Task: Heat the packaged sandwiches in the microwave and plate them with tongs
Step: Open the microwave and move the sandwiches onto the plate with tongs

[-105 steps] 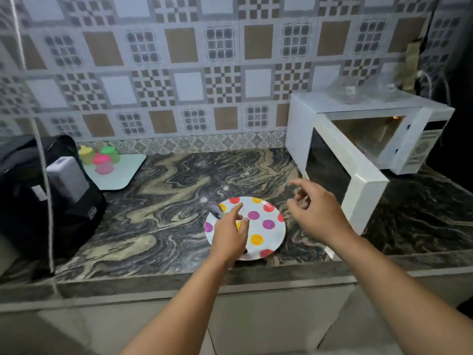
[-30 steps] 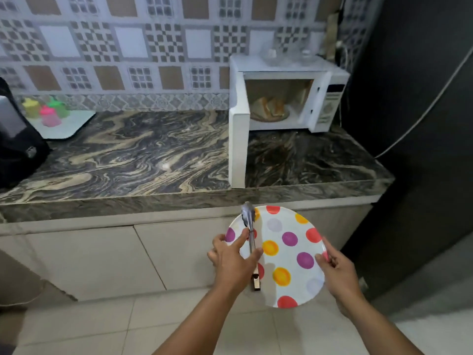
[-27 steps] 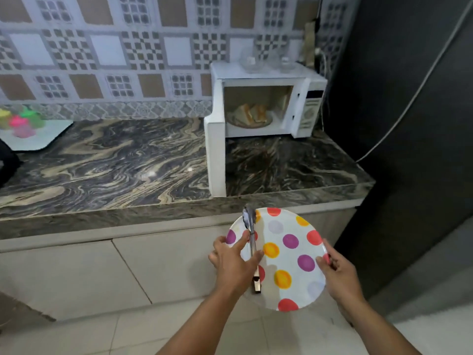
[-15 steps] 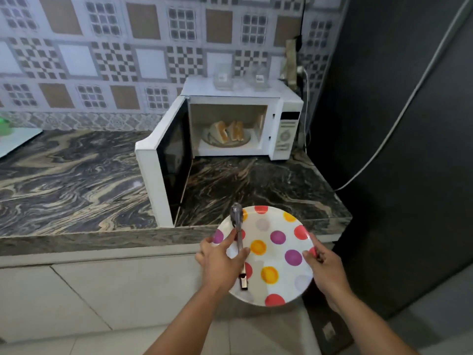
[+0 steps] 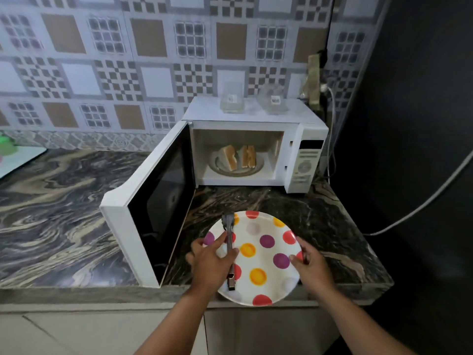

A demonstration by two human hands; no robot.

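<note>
Spotted plate (image 5: 266,254) overhangs counter edge (image 5: 76,290), both hands' grip apparently pinching rims, tongs (image 5: 229,242).

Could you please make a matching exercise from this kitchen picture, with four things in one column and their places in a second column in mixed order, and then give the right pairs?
Things:
1. sandwiches
2. tongs
3. two clear glass containers
4. polka-dot plate

Places:
A. on top of the microwave
B. held between the left hand and the right hand, over the counter edge
C. inside the open microwave
D. lying on the plate, under the left thumb

Pairs: 1-C, 2-D, 3-A, 4-B
</note>
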